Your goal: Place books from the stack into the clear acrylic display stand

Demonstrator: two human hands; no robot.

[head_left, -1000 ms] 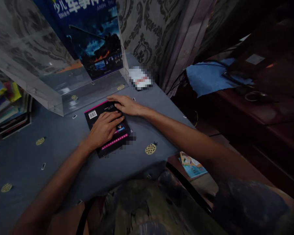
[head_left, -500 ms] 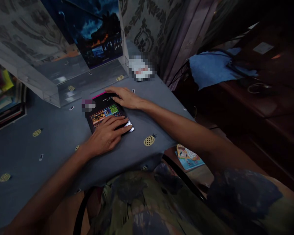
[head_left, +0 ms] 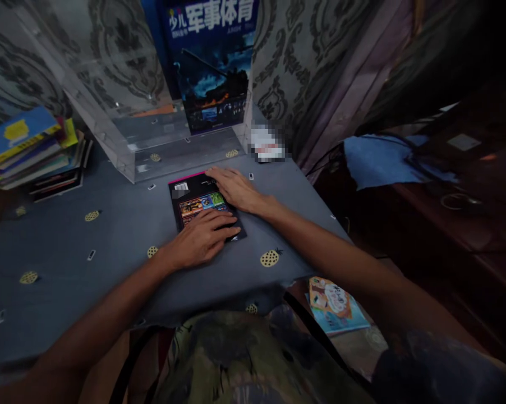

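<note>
A black book (head_left: 191, 191) lies on the cloth-covered table, its back cover up, with a barcode, small colour pictures and a pink top edge. My left hand (head_left: 206, 234) rests flat across its lower part, fingers stretched and slightly apart, covering some of the pictures. At the upper right corner lies my right hand (head_left: 235, 189), its fingers extended along the top and right side of the cover. Neither hand is wrapped round the book. Behind it stands a clear acrylic rack (head_left: 127, 163) holding a dark blue book (head_left: 219, 73) upright with a tank on its cover.
A pile of books (head_left: 26, 148) sits at the left back of the table (head_left: 122, 280). A blurred-out white item (head_left: 267, 145) stands right of the rack. Below the table's right edge are colourful books (head_left: 337, 306). A blue cloth (head_left: 375, 163) and cables lie at the right.
My view has tilted up and left, so the tank book's title and the pile at left show more. Both hands stay on the black book, with little visible shift.
</note>
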